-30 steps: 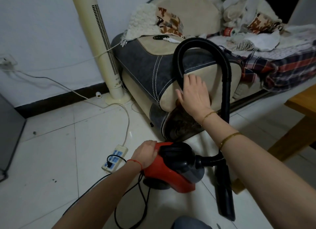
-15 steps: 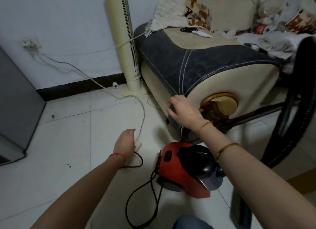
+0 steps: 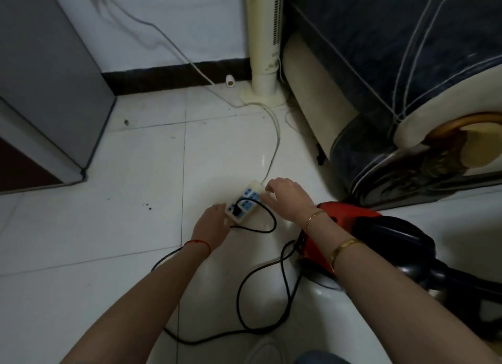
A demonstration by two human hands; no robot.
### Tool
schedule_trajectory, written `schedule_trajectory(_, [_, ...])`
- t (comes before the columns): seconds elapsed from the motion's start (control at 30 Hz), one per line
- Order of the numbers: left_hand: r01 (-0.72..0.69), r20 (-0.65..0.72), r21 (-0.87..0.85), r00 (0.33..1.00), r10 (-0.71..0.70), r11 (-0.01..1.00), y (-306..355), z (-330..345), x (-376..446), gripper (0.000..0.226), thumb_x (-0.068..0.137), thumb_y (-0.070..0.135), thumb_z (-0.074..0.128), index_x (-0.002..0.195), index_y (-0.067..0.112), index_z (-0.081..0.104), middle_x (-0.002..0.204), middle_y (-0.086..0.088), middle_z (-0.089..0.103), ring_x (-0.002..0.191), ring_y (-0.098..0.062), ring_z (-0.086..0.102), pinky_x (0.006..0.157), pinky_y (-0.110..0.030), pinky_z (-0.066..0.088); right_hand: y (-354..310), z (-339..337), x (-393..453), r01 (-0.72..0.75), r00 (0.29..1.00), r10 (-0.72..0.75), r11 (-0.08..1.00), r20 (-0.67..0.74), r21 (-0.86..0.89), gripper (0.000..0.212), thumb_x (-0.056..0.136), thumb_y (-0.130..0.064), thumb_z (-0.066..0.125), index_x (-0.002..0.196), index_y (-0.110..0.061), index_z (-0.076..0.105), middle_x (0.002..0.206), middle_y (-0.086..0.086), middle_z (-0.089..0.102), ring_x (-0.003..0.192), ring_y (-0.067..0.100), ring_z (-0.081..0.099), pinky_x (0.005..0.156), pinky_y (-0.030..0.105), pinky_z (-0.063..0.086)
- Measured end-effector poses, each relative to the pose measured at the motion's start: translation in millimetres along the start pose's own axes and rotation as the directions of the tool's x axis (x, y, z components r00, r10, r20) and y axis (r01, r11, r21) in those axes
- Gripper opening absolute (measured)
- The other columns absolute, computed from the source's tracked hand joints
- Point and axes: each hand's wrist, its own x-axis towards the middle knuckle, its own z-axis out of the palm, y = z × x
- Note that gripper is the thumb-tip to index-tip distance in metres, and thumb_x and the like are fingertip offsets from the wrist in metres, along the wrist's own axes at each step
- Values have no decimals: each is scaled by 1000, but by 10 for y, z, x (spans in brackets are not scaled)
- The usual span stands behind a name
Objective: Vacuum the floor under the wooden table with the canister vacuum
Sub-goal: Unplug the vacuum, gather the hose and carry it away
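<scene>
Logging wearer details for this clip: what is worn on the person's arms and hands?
Both forearms are bare, with no sleeves or gloves in view. The left hand has a thin red string round its wrist. The right hand has two gold-coloured bangles, one at the wrist and one further up the forearm.

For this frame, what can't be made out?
Head view only:
- Left hand: fingertips hidden behind the power strip; grip unclear.
- Black plug: too small to tell if fully seated.
- Vacuum: partly covered by the right forearm; hose cut off at the right edge.
- Wooden table: out of frame.
</scene>
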Motion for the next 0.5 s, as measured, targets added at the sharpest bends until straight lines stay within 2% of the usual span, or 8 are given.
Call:
schedule_trajectory(0.27, [5, -45, -26, 999, -6, 1000, -197, 404, 354, 63, 91, 28, 59, 143, 5, 32, 144, -11, 39, 130, -25, 37, 105, -30, 33, -78, 539, 471, 60, 997, -57, 997, 45, -49, 35, 96, -38, 44, 99, -5, 57, 102, 14, 60, 92, 30, 58, 73, 33, 40])
schedule_trajectory(0.5, [41, -44, -38, 998, -43, 998, -258, 724, 594, 57, 85, 30, 65, 132, 6, 44, 130, -11, 48, 119, -26, 45, 100, -33, 40, -146, 907, 849, 142, 984, -122, 978, 132, -153, 36, 101, -34, 36, 108, -5, 55, 108, 13, 61, 97, 27, 59, 75, 35, 44])
